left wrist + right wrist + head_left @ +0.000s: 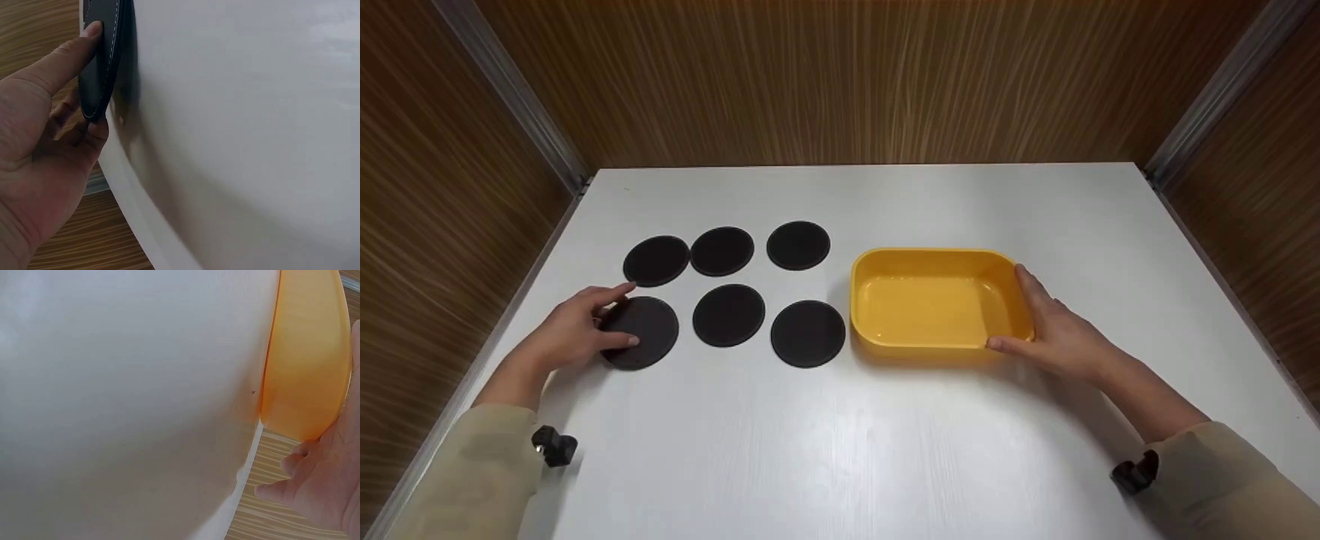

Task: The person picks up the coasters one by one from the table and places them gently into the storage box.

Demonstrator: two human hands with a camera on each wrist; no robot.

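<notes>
Light was bright and even from overhead, and the white table [840, 420] threw a soft glare mid-frame. Shadows under the yellow tray [937, 300] were faint. Both wrist views looked warped at the edges, washed out and kinda soft.

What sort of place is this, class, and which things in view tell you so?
Probably a staged recording booth, not a home: a bare white table boxed in by wood-grain walls, with six matching black coasters in two rows beside an empty yellow tub.
</notes>
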